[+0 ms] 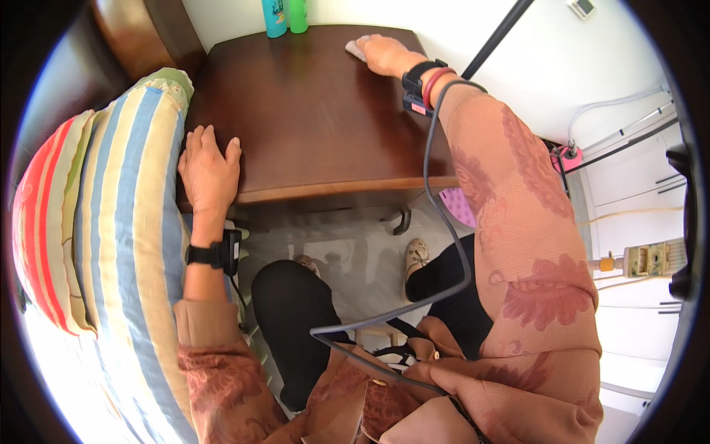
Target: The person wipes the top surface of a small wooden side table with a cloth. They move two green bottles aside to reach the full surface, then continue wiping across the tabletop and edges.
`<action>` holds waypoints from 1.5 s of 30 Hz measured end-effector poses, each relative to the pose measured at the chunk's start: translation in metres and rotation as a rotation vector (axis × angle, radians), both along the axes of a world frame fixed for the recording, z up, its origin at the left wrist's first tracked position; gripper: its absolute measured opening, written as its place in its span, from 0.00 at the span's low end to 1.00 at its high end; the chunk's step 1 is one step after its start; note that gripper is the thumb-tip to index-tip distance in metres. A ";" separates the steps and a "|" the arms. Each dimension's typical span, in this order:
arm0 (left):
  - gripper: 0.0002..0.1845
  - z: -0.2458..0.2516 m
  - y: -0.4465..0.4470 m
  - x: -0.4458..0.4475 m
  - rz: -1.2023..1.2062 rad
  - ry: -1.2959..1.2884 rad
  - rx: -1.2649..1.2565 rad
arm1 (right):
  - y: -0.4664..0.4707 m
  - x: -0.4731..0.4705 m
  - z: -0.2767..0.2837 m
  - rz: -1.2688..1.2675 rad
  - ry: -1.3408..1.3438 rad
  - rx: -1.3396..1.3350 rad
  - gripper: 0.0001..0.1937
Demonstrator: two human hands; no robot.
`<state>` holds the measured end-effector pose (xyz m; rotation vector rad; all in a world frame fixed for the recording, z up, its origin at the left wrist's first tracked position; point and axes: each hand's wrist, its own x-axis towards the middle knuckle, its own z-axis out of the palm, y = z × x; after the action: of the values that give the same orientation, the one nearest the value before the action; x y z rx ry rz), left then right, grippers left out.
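Note:
A dark brown wooden table (310, 116) with a glossy top stands before me. At its far right corner my right hand (385, 54) presses a light, folded cloth (355, 51) onto the surface; part of the cloth is hidden under the fingers. My left hand (208, 164) rests palm down on the near left corner, fingers slightly apart, with nothing in it. Beside it lies striped bedding (130, 161) in blue and cream.
A blue bottle (274, 18) and a green bottle (298, 15) stand at the table's back edge. Red striped bedding (47, 222) lies far left. From my right wrist a grey cable (463, 244) loops down. A black pole (496, 39) leans near the wall.

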<state>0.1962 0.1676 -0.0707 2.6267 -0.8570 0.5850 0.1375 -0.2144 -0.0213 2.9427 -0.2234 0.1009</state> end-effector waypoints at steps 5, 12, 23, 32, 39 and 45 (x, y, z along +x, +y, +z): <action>0.28 0.002 0.000 0.000 -0.039 -0.016 -0.062 | -0.062 0.060 -0.008 -0.253 0.101 -0.035 0.22; 0.28 0.005 0.000 0.000 -0.046 -0.010 -0.090 | -0.068 0.047 -0.019 -0.206 -0.146 0.061 0.16; 0.28 -0.002 0.002 0.002 -0.001 -0.051 -0.054 | 0.050 -0.148 -0.009 0.244 -0.227 0.103 0.14; 0.28 -0.004 0.000 0.004 0.016 -0.029 -0.021 | 0.087 -0.195 -0.037 0.327 -0.293 0.612 0.12; 0.29 -0.004 0.000 0.002 0.017 -0.047 -0.004 | 0.014 -0.100 -0.019 -0.015 -0.192 0.176 0.08; 0.28 0.001 -0.002 -0.002 0.010 -0.056 -0.002 | -0.049 0.026 -0.027 -0.191 -0.036 0.070 0.17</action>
<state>0.1945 0.1657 -0.0699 2.6256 -0.8599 0.6652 0.1636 -0.2636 -0.0487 2.9722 -0.5220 0.1213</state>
